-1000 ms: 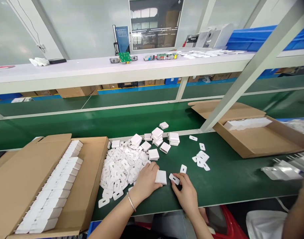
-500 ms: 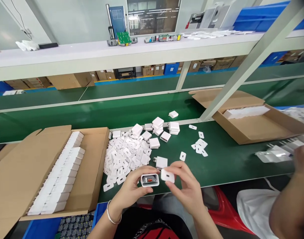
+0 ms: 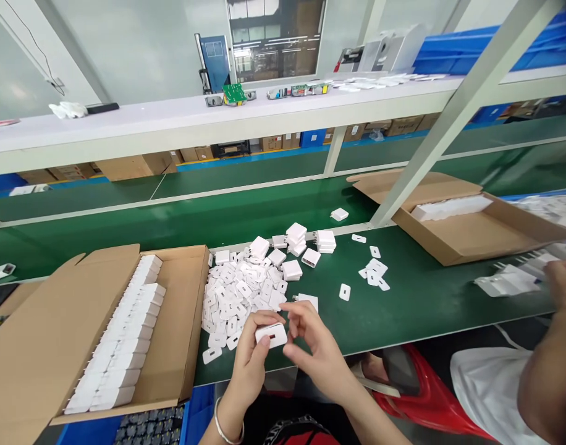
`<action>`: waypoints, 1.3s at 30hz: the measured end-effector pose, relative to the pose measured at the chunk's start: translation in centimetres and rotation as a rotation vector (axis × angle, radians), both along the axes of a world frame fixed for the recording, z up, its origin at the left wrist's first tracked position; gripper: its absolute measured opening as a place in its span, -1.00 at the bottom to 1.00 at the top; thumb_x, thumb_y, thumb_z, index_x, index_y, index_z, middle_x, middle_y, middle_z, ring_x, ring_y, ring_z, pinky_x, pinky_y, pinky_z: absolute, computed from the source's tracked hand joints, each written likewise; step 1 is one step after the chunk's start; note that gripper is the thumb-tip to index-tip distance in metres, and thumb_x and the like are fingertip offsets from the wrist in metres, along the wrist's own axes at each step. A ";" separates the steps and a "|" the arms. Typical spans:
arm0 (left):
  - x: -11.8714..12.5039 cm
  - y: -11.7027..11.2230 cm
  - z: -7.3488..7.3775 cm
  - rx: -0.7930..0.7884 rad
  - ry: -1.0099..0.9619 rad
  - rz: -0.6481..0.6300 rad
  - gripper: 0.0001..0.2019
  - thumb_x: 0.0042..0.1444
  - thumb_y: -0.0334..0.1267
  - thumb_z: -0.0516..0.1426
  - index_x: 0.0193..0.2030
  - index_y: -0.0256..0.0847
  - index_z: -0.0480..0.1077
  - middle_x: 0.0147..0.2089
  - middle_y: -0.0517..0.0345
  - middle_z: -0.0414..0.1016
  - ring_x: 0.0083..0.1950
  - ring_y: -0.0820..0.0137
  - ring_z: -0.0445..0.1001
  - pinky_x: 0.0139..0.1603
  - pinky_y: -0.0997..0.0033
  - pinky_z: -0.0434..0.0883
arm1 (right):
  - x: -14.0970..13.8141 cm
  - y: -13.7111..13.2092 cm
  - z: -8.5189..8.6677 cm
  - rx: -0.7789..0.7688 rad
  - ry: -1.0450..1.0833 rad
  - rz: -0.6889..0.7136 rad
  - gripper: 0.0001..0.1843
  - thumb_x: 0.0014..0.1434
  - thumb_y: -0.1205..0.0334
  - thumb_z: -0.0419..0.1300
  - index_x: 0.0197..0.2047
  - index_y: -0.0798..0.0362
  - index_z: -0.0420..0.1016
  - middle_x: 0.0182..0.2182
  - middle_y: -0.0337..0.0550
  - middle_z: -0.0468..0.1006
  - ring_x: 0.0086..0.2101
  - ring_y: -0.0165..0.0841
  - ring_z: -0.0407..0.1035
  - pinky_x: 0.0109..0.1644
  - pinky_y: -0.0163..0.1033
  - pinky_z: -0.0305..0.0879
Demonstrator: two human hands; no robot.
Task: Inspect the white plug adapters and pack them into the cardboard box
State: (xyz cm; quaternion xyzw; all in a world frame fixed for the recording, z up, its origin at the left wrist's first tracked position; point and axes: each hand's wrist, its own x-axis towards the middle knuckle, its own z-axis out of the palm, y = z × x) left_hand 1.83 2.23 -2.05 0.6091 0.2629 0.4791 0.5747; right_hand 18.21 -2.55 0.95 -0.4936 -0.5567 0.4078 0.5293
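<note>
Above the near edge of the green bench [image 3: 403, 309], the left hand [image 3: 250, 355] pinches a white charger body [image 3: 271, 334], its open end now capped, while the right hand's [image 3: 313, 346] fingers press alongside.

Green bench [image 3: 417, 309], cardboard boxes [image 3: 46, 346], pile of white covers [image 3: 239, 290]

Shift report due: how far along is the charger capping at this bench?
Done: rows of white chargers fill part of the left cardboard box. In hand: left hand and right hand hold one white charger body. Left: heap of white end caps, loose charger bodies.
</note>
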 end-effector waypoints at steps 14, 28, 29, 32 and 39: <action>-0.5 -1.3 -0.6 0.178 0.344 0.181 -0.55 0.52 0.04 -0.16 0.29 -0.03 0.37 0.11 -0.07 0.34 0.12 0.17 0.41 0.11 0.12 0.40 | -3.1 0.3 -3.2 -0.040 0.387 -0.035 -0.67 0.32 -0.04 0.34 -0.06 -0.01 0.39 -0.24 -0.24 0.43 -0.23 -0.41 0.36 -0.13 -0.35 0.33; -0.5 -1.8 -1.8 0.153 0.245 0.217 -0.65 0.53 -0.07 -0.09 0.15 -0.01 0.49 -0.06 0.05 0.37 -0.03 0.28 0.41 -0.01 0.30 0.40 | -3.9 -0.1 -4.6 -0.047 0.434 -0.135 -0.58 0.26 0.00 0.40 0.12 -0.05 0.55 -0.06 -0.08 0.64 -0.11 -0.28 0.55 -0.03 -0.28 0.51; -0.5 -1.9 -1.9 0.121 0.263 0.197 -0.63 0.54 -0.07 -0.12 0.19 -0.01 0.47 0.01 0.03 0.39 0.04 0.26 0.41 0.05 0.27 0.40 | -3.9 0.1 -4.8 -0.041 0.433 -0.150 -0.59 0.25 0.00 0.41 0.10 -0.04 0.56 -0.09 -0.09 0.65 -0.13 -0.30 0.55 -0.06 -0.30 0.51; -0.5 -2.1 -2.4 0.064 0.320 0.147 -0.60 0.54 -0.08 -0.13 0.26 -0.02 0.43 0.17 -0.03 0.40 0.23 0.20 0.36 0.23 0.17 0.35 | -3.5 0.4 -5.3 -0.045 0.426 -0.178 -0.61 0.25 -0.01 0.41 0.06 -0.02 0.58 -0.13 -0.10 0.65 -0.17 -0.32 0.54 -0.09 -0.32 0.50; 0.4 -1.5 -3.7 0.087 0.289 0.180 -0.66 0.51 -0.07 -0.05 0.11 -0.05 0.53 0.01 0.00 0.47 0.12 0.20 0.40 0.13 0.22 0.38 | -2.8 0.0 -6.2 -0.101 0.384 -0.215 -0.57 0.28 -0.11 0.34 0.05 0.02 0.60 -0.14 -0.06 0.66 -0.19 -0.31 0.53 -0.10 -0.31 0.49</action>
